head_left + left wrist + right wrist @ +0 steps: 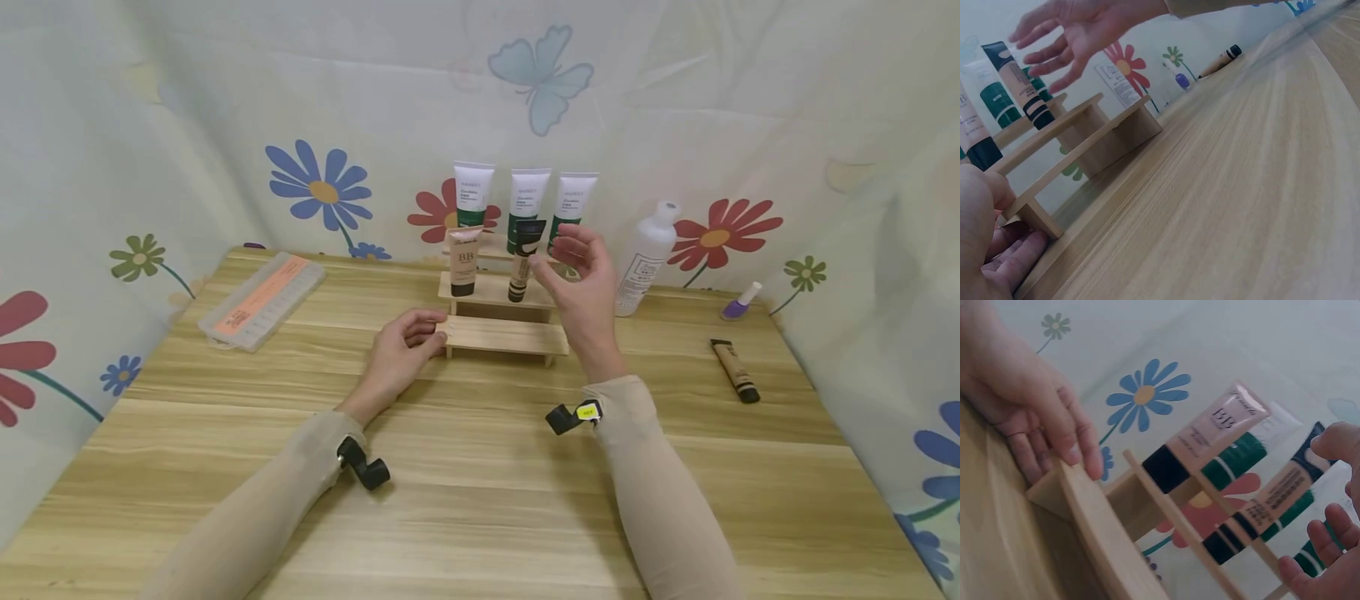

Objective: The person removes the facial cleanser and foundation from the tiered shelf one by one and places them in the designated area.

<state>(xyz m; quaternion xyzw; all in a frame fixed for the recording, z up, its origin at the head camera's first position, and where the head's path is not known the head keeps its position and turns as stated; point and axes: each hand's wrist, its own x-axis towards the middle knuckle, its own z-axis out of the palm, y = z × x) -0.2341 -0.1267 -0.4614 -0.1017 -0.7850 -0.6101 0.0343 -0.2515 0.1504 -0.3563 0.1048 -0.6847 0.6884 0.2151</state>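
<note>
A three-step wooden rack [498, 335] stands on the table, and my left hand [401, 354] holds the left end of its lowest step between thumb and fingers. On the middle step a pink BB cream tube [465, 262] stands at the left. Right of it is a slim beige tube with a black top [519, 271]. My right hand [587, 287] is beside this slim tube, fingers spread and its thumb close to the upper part; whether the thumb touches it, I cannot tell. Behind, on the top step, stand three white-and-green tubes [471, 193].
A white bottle [647, 258] stands right of the rack. Farther right are a purple nail polish bottle [741, 302] and a beige tube lying flat [735, 371]. A clear plastic case with an orange label [262, 302] lies at the left. A flowered cloth [405, 100] hangs behind the table.
</note>
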